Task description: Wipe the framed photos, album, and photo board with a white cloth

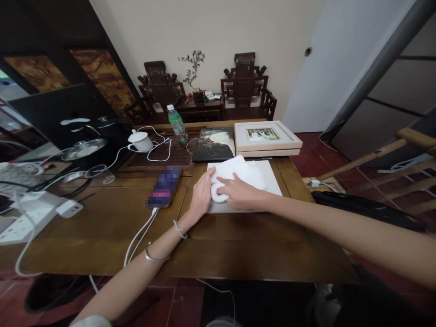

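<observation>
A folded white towel (252, 175), its front left corner curled into a thick rounded roll, lies on a pale flat board (272, 177) on the wooden table. My left hand (201, 193) rests along the towel's left side, fingers straight and together, palm turned towards the cloth. Over the towel's front part reaches my right hand (233, 190), with fingers pressed into the roll and gripping its cloth. Part of the roll is hidden behind those fingers.
Behind the board lie a dark photo panel (213, 145) and stacked picture frames (267, 136). Leftward are a phone (165, 186) with a cable, a green-labelled bottle (177, 125), a lidded white cup (140, 141), a glass-lidded pot (85, 150) and a power strip (30, 218).
</observation>
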`<state>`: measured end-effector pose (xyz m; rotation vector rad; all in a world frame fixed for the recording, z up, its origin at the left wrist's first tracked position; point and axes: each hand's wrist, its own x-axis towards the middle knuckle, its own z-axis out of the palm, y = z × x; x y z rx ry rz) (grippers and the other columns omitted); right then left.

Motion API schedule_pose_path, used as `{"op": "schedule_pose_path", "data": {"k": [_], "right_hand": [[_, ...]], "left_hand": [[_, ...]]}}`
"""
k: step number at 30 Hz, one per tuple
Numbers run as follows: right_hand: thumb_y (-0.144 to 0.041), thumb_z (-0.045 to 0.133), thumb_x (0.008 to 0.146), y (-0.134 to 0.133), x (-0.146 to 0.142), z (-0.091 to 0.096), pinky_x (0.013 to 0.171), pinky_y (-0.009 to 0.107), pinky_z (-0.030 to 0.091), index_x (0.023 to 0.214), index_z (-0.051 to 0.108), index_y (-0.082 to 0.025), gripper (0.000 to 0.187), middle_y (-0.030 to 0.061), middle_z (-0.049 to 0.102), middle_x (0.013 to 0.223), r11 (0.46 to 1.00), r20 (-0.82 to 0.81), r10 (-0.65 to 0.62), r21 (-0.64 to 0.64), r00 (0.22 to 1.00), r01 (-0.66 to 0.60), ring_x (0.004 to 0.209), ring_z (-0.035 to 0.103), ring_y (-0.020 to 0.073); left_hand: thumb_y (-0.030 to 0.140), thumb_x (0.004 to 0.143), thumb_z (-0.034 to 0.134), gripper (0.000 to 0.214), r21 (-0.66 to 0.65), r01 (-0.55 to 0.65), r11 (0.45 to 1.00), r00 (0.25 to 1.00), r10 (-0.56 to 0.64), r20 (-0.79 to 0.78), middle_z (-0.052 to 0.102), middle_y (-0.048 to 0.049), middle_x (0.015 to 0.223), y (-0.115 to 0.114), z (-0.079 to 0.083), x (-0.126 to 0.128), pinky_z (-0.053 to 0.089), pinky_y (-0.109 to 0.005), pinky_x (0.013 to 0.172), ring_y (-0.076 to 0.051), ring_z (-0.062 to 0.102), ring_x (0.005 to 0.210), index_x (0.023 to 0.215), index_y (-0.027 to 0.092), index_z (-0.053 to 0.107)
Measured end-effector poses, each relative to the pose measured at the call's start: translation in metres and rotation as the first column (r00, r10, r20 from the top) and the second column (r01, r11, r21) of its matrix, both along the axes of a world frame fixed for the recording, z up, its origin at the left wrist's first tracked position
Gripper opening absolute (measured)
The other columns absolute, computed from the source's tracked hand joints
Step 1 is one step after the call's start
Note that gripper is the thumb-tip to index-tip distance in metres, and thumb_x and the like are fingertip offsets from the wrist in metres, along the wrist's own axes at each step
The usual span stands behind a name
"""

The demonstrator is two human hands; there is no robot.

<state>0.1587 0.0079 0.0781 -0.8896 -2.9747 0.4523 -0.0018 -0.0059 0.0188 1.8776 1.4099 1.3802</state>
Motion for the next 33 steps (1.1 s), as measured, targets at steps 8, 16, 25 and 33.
{"op": "schedule_pose_path", "data": {"k": [8,16,25,33], "right_hand": [[-0.004,0.043,0.063,-0.048,0.021,0.033,0.094,0.050,0.029,0.077,0.056,-0.020,0.024,0.0039,0.060,0.079,0.970,0.100,0.137,-0.215,0.986,-0.113,0.084,0.056,0.0220],[-0.012,0.041,0.073,-0.004,0.036,0.039,0.069,0.034,0.037,0.090,0.062,-0.018,0.028,0.0102,0.063,0.082,0.984,0.193,-0.178,0.031,0.965,0.175,0.080,0.057,0.0240],[-0.016,0.039,0.080,0.059,-0.018,0.027,0.071,0.029,0.038,0.103,0.063,-0.014,0.033,0.0127,0.064,0.110,0.971,0.116,-0.233,0.083,0.965,0.225,0.098,0.057,0.0260],[-0.016,0.044,0.075,0.071,-0.049,0.032,0.072,0.029,0.039,0.100,0.065,-0.013,0.032,0.0133,0.065,0.111,0.978,0.124,-0.208,0.030,0.970,0.206,0.096,0.058,0.0262]], "left_hand": [[0.032,0.096,0.026,0.043,0.018,0.017,1.000,0.997,-0.015,-0.070,0.057,-0.0121,0.127,0.001,-0.001,0.002,0.034,-0.041,0.107,-0.020,0.048,0.124,0.117,0.012,0.058],[0.013,0.085,0.041,0.035,-0.069,0.078,0.995,0.915,-0.099,-0.392,0.056,-0.0116,0.129,-0.001,-0.013,0.005,0.028,-0.055,0.107,-0.027,0.043,0.128,0.116,0.016,0.058],[0.013,0.084,0.043,0.036,-0.067,0.082,0.994,0.869,-0.104,-0.484,0.059,-0.0102,0.126,0.001,-0.009,0.002,0.031,-0.054,0.105,-0.027,0.050,0.122,0.115,0.018,0.059],[0.013,0.084,0.044,0.034,-0.044,0.108,0.993,0.861,-0.116,-0.495,0.062,-0.0101,0.121,0.002,-0.006,0.000,0.035,-0.048,0.105,-0.025,0.054,0.116,0.113,0.016,0.060]]}}
